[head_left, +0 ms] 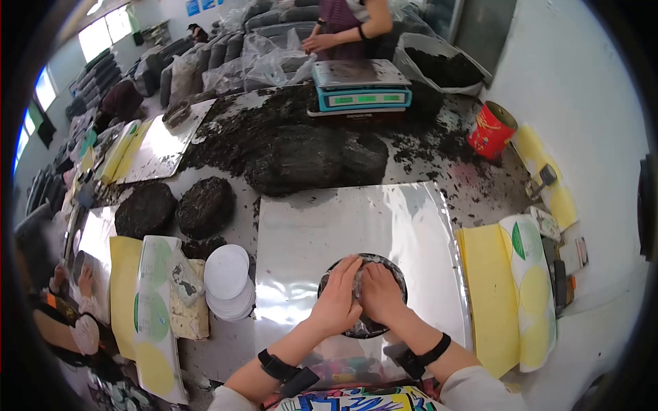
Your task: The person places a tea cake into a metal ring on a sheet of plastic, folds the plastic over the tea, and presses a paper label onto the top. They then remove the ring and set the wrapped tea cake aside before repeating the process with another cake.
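Note:
Close in front of me, a round black mould or dish (399, 272) sits on a shiny metal sheet (329, 226). Crinkled clear plastic film (358, 282) over dark material shows inside its rim. My left hand (338, 296) leans over the left side of it, fingers together and bent down on the film. Opposite, my right hand (381, 293) presses in with curled fingers, almost touching the left. Both palms hide much of the dish's middle. A stack of white round discs (228, 274) lies left of the sheet.
Dark crumbly material (301, 157) is heaped behind the sheet, near two dark round cakes (205, 207). A digital scale (363, 85) and red tin (492, 130) stand farther back. Yellow paper sheets (488, 294) lie right. Another person (349, 27) stands opposite; a person's hand (85, 281) shows left.

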{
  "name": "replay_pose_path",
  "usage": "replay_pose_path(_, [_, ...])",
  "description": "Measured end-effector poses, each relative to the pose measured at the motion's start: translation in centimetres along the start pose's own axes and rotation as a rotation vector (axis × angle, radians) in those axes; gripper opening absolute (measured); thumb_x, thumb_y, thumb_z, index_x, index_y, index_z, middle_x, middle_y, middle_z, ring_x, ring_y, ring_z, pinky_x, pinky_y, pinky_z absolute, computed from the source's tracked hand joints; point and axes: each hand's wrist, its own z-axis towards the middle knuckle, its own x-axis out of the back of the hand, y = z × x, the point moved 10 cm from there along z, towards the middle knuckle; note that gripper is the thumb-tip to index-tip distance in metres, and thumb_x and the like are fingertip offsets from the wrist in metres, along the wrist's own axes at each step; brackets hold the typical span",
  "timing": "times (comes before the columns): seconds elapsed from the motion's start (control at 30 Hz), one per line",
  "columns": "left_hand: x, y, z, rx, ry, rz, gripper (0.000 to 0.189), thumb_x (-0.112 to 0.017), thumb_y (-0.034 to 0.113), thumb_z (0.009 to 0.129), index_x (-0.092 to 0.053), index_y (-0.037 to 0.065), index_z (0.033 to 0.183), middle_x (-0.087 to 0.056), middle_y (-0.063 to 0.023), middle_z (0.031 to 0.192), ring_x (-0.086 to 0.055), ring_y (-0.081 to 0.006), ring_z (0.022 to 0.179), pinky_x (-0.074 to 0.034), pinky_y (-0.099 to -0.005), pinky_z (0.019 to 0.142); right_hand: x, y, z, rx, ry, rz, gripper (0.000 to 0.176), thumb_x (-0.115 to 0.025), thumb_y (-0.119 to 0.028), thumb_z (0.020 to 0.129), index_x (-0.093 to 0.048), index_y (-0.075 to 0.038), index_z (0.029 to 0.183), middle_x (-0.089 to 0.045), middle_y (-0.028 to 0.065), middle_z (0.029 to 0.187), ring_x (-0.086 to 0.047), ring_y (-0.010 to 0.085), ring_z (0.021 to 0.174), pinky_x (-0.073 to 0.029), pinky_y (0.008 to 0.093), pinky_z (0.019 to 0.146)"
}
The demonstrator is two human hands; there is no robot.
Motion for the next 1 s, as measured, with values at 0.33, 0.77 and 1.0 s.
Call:
replay_pose_path(0.33, [-4.9,0.9,-0.7,-0.078,-0.222,0.486,0.053,-0.055,0.017,0.079,-0.054,0.0,0.129,-0.035,-0.0227,0.148,-0.03,-0.0397,0.139,-0.025,-0.0537,0.112,2.8,-0.2,-3.1,-0.004,-0.107,-0.147,0.012,-0.066,-0.021,0.077,-0.067,-0.011,0.07,-0.063,0.002,0.078,-0.059,0.0195,0.088,-0.04,0.0427,0.092])
replay_pose_path(0.77, [-5.0,0.8,-1.0,-0.067,-0.318,0.502,0.058,-0.048,0.019,0.08,-0.048,0.0,0.135,-0.03,-0.0252,0.15,-0.025,-0.0391,0.141,-0.019,-0.0539,0.114,21.8,44.0,-17.6,-0.943,0.191,-0.315,0.029,-0.075,-0.027,0.077,-0.06,-0.007,0.091,-0.066,0.0142,0.09,-0.065,0.0309,0.088,-0.05,0.0414,0.074])
replay_pose_path(1.0, [-5.4,0.3,-1.3,-0.05,-0.355,0.565,0.062,-0.049,0.024,0.087,-0.037,0.003,0.143,-0.026,-0.0198,0.153,-0.022,-0.0315,0.144,-0.018,-0.0494,0.116,45.3,36.9,-18.5,-0.904,0.814,0.407,0.051,-0.044,-0.038,0.1,-0.046,0.002,0.131,-0.055,0.0147,0.123,-0.06,0.0197,0.106,-0.051,0.0332,0.084])
